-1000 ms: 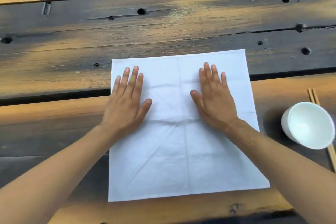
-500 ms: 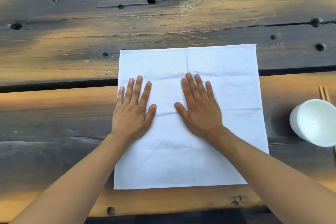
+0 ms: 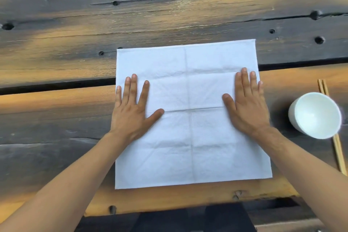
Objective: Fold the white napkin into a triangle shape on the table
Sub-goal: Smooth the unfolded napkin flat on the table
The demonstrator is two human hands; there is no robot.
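The white napkin [image 3: 190, 143] lies unfolded as a flat square on the dark wooden table [image 3: 75, 30], with old crease lines crossing it. My left hand [image 3: 133, 109] presses flat on its left edge, fingers straight and spread. At the napkin's right edge my right hand [image 3: 246, 105] lies flat too, fingers straight, the little finger reaching the border.
A white bowl [image 3: 315, 115] stands to the right of the napkin, on top of a pair of wooden chopsticks [image 3: 339, 156]. The table's near edge runs just below the napkin. A dark gap between planks crosses behind the hands.
Both hands have slid apart over the napkin, from near its middle out to its left and right edges. The napkin stays flat.
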